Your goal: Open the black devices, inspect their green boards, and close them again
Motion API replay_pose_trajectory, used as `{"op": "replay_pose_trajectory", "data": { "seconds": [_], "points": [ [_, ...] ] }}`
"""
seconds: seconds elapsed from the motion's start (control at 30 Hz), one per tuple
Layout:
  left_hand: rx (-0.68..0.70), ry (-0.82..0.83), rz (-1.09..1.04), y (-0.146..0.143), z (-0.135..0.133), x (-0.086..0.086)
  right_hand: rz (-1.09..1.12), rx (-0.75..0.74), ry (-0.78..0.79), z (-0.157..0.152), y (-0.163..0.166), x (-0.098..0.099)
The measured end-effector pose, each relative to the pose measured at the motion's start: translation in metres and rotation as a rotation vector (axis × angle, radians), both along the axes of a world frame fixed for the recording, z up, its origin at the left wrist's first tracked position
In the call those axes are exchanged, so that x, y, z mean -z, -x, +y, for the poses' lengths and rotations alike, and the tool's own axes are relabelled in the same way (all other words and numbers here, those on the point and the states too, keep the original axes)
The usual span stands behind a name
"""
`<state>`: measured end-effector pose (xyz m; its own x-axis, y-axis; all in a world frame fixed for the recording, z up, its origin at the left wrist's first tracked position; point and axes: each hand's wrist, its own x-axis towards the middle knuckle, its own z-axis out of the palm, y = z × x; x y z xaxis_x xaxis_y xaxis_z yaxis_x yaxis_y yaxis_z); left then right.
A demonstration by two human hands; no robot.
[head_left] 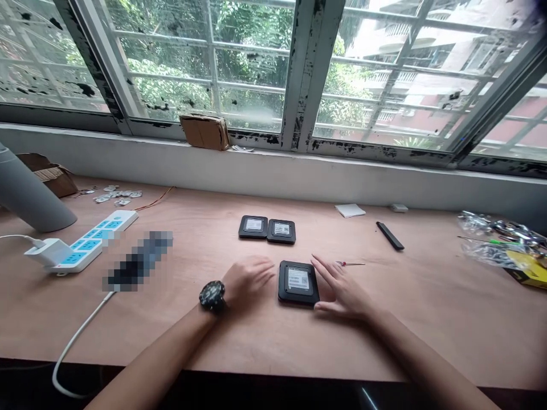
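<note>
A flat black square case with a white label (298, 279) lies on the table between my two hands. My left hand (250, 278), with a black watch (212, 296) on its wrist, rests just left of the case, fingers stretched out and slightly blurred, holding nothing. My right hand (344, 290) is open at the case's right side. Its thumb and fingertips are at the edge, and I cannot tell if they press on it. Two similar black cases, one on the left (253, 226) and one on the right (281, 231), lie side by side farther back.
Behind my right hand lies a thin red-and-metal piece (352, 263). A long black bar (390, 236) and white paper (350, 210) lie beyond. Plastic bags (491, 250) are at right. On the left are a white power strip (92, 242), its cable and a grey cylinder (32, 191).
</note>
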<state>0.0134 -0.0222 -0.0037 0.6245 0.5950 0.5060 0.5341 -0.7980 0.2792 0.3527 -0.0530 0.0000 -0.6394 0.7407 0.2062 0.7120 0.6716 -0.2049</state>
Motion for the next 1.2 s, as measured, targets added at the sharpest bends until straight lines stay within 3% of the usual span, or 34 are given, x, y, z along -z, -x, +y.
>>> {"op": "replay_pose_trajectory", "data": {
  "seconds": [0.13, 0.23, 0.5, 1.07, 1.2],
  "points": [
    [0.263, -0.245, 0.093, -0.025, -0.025, 0.008, 0.014, 0.008, 0.005, -0.007, -0.003, 0.008],
    [0.346, -0.322, 0.196, -0.032, -0.036, 0.011, 0.017, -0.035, 0.056, -0.007, 0.004, 0.008],
    [0.293, -0.359, 0.353, -0.034, -0.045, 0.01, -0.022, -0.089, 0.129, -0.004, 0.008, 0.004],
    [0.269, -0.176, 0.257, -0.037, -0.048, 0.015, -0.039, -0.059, 0.122, -0.007, 0.011, 0.004],
    [0.29, -0.19, 0.2, -0.032, -0.043, 0.02, -0.014, -0.066, 0.03, -0.003, 0.0, 0.008]
  ]
}}
